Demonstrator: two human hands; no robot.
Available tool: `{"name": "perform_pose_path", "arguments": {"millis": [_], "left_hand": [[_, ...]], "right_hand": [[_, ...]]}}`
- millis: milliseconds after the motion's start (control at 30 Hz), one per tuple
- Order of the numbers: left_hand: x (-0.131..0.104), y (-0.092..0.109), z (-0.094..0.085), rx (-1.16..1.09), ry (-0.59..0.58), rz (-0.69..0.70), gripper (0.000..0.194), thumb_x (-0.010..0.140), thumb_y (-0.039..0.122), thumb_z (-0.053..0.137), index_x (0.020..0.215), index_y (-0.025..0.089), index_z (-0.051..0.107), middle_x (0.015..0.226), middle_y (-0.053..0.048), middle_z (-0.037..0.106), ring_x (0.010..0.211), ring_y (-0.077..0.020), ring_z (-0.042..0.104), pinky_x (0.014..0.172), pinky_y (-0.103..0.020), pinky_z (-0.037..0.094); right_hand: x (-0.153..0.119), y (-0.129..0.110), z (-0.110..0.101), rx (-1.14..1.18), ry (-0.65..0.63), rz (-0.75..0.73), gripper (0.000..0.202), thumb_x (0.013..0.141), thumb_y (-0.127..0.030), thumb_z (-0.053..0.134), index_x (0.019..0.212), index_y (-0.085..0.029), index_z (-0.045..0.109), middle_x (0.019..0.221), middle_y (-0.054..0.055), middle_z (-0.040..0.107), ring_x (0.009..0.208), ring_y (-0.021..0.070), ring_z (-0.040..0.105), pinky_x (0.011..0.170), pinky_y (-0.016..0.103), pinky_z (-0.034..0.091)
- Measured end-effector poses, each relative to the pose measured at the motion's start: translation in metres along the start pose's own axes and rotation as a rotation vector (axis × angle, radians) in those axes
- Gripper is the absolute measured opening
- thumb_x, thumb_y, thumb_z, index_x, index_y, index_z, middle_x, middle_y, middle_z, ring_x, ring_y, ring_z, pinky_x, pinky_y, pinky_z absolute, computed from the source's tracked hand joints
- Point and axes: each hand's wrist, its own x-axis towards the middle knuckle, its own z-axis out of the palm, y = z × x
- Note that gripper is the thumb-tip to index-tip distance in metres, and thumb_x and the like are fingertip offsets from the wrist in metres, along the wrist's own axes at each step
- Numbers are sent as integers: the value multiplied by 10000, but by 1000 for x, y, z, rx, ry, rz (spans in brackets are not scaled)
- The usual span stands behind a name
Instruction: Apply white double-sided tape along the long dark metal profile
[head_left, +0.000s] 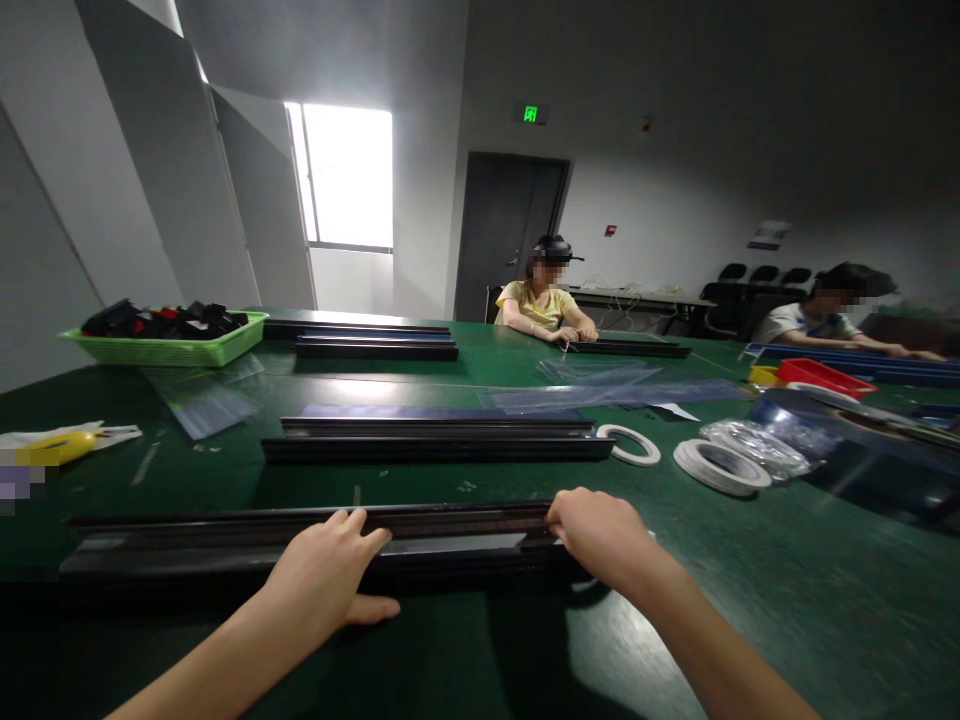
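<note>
A long black channel-shaped profile point(187, 560) lies crosswise on the green table in front of me. Over its middle reaches my left hand point(322, 570), fingers bent into the channel and thumb along the near side, steadying it. My right hand point(607, 535) is closed at the profile's right end, its fingertips pressed down into the channel. What those fingertips pinch, if anything else, is hidden. Inside the channel runs a pale, shiny strip point(472, 545) between the two hands. Just beyond lies a second black profile point(435, 449), touched by neither hand.
Rolls of white tape point(720, 468) and a large roll of clear film point(885, 450) lie right. A green basket point(172, 345) of black parts, clear sheets point(210, 400) and a yellow-handled tool point(64, 445) are left. Two co-workers point(544, 300) sit across the table point(757, 590).
</note>
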Motion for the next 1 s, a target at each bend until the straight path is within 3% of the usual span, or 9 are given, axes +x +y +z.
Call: {"name": "perform_pose_path", "arguments": {"millis": [267,600,1000], "left_hand": [[0,8,-1,-42,48,86,449,788,511,598,1049,159,696,1058,-146,661,1029,-324,608,907,-459,489],[5,-1,5,-272,63,281,326,924,381,448,1022,193,696,1131,-88,665,1069,-237,599,979,-384,466],[-3,1,-3,-285,20,169,327,925,375,445,997,218,721,1207,-65,668,1128,-231,604,1020,-358,447]], "right_hand": [[-1,0,1,0,7,-4,225,764,-161,531,797,-222,746,894,106,748,892,298,693,685,336,469],[0,1,2,-5,5,-10,219,766,-174,541,810,-226,750,888,109,747,883,294,694,684,329,467],[-6,0,-6,32,-10,-29,240,792,-208,526,854,-230,756,933,106,745,890,265,689,664,285,441]]}}
